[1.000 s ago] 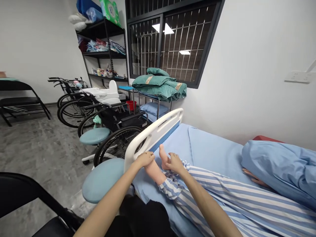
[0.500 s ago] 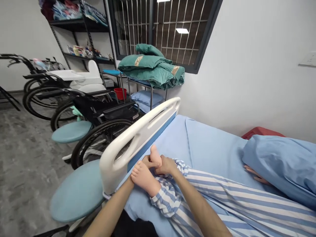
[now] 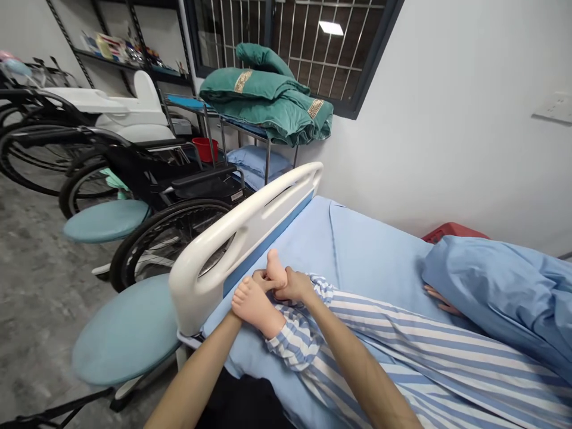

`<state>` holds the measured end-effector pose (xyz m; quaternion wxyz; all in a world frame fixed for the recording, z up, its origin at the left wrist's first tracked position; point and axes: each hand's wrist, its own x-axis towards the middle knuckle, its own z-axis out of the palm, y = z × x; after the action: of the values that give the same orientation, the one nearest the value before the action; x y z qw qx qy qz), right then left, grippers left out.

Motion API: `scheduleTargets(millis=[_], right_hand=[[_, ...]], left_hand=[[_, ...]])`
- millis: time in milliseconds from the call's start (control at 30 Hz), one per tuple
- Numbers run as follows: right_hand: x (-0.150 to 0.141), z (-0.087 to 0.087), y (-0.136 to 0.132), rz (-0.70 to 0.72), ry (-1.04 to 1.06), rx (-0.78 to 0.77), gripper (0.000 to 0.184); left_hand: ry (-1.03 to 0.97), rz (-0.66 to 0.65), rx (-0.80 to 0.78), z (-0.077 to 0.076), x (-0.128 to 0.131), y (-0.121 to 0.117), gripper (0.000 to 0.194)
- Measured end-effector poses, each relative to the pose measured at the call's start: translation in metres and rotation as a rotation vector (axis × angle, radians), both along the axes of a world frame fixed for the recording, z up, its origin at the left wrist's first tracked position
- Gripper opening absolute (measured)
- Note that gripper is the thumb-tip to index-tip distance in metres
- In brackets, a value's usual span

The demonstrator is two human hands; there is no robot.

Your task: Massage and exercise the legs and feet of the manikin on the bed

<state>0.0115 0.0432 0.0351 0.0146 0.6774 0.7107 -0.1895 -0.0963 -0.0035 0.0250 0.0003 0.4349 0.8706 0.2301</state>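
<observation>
A figure in blue-and-white striped pyjamas (image 3: 402, 351) lies on the bed with two bare feet by the white footboard (image 3: 232, 229). My right hand (image 3: 295, 287) is closed round the far foot (image 3: 274, 267) at its heel. My left hand (image 3: 258, 277) reaches under and behind the near foot (image 3: 251, 302), which hides most of it. Its visible fingers curl against the far foot, meeting my right hand. The near foot rests across my left wrist.
A blue sheet (image 3: 357, 250) covers the bed, with a bunched blue cover (image 3: 500, 286) to the right. Two round teal stools (image 3: 125, 330) (image 3: 105, 219) and wheelchairs (image 3: 179, 196) stand left of the footboard. A cart behind them bears folded green quilts (image 3: 268, 101).
The view has shifted closer and to the right. My left hand left the top of the near foot and slid behind it to the far foot. My right hand stayed on the far foot.
</observation>
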Motion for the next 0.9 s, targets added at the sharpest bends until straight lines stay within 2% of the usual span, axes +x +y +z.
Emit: scheduleTargets(millis=[167, 467, 700, 900], right_hand=[[-0.001, 0.002, -0.003, 0.001, 0.007, 0.008, 0.056], [0.0, -0.008, 0.001, 0.004, 0.019, 0.038, 0.055], [0.001, -0.007, 0.003, -0.004, 0.005, 0.008, 0.055], [0.001, 0.001, 0.003, -0.014, 0.013, -0.059, 0.054]], left_hand=[[0.027, -0.011, 0.019, 0.002, 0.0, -0.001, 0.041], [0.058, -0.002, -0.018, -0.001, 0.0, -0.001, 0.044], [-0.046, -0.01, -0.122, 0.001, -0.001, 0.002, 0.042], [-0.021, 0.048, -0.032, 0.001, 0.001, 0.004, 0.045]])
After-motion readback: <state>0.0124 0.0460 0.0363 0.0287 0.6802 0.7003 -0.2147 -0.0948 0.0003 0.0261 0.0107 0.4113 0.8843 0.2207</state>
